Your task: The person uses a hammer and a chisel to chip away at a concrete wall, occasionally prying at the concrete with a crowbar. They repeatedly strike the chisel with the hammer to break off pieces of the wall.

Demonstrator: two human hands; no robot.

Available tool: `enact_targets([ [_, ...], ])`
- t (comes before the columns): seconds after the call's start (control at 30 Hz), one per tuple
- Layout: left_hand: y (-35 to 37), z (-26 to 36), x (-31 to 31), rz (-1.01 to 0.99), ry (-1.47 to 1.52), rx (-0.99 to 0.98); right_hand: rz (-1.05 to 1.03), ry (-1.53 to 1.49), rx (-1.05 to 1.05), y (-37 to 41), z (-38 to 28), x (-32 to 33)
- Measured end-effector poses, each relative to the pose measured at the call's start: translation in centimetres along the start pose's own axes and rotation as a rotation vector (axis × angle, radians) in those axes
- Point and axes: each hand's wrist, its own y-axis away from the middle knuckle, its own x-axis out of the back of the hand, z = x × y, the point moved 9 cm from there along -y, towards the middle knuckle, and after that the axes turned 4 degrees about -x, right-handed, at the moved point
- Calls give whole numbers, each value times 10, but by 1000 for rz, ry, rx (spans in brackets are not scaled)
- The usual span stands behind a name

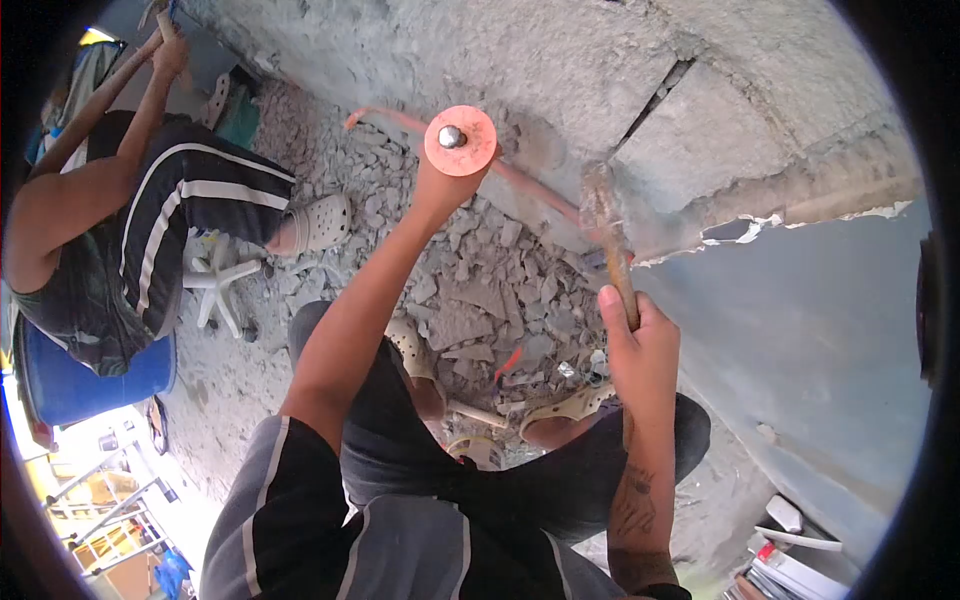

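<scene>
My left hand [455,188] is wrapped round a chisel with a round pink hand guard [474,122]. The guard covers most of my fingers, and the chisel's bare metal end [452,137] faces up towards me. Its lower tip is hidden. In my right hand [645,345] is a hammer [604,205], gripped by its worn handle with the thumb lying along it. The dusty hammer head is up near the wall, to the right of the chisel and apart from it. Behind both tools, an orange tube [540,188] runs along the foot of the rough concrete wall [540,60].
Broken concrete rubble [470,300] covers the floor around my feet. At left another person [80,230] sits on a blue drum [90,375], arms raised with a tool. A white star-shaped base [218,290] stands nearby. A grey panel [800,310] with a ragged edge is at right.
</scene>
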Motion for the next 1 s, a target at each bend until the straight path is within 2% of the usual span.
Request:
enact_targets([
  [0.03, -2, -7, -3, 2, 2, 4, 0, -43, -26, 0, 4, 0],
  [0.07, -10, 3, -2, 49, 4, -120, 0, -38, -23, 0, 3, 0],
  [0.13, -14, 12, 0, 103, 194, -108, 17, -89, 61, 5, -6, 3],
  [0.23, -28, 17, 4, 79, 218, -56, 85, -79, 179, 17, -23, 14],
  [0.27, -31, 31, 11, 83, 220, -58, 66, -173, 139, 25, -28, 18],
  [0.33, -39, 38, 20, 111, 547, 215, 109, -205, 163, 32, -23, 28],
  [0.43, -44, 82, 46, 161, 612, 173, 192, -258, 266, 48, -29, 44],
  [0.5, -34, 106, 56, 80, 654, 224, 271, -344, 391, 54, -35, 54],
  [0.53, -28, 108, 64, 145, 614, 246, 275, -348, 396, 56, -37, 55],
  [0.57, -23, 107, 70, 209, 574, 266, 229, -445, 393, 56, -38, 54],
  [0.6, -19, 102, 68, 147, 523, 356, 183, -542, 390, 56, -39, 52],
  [0.63, -14, 104, 68, 143, 523, 346, 190, -547, 396, 56, -40, 51],
  [0.7, 8, 103, 63, 81, 476, 530, 57, -765, 349, 53, -36, 42],
  [0.8, 20, 134, 77, 86, 555, 560, -31, -919, 349, 65, -39, 44],
  [0.83, 17, 146, 85, 83, 548, 540, -26, -932, 366, 67, -40, 47],
  [0.9, 19, 166, 96, 111, 721, 506, -54, -990, 300, 68, -30, 49],
  [1.0, 20, 196, 116, 187, 693, 385, -35, -1008, 289, 70, -24, 61],
])
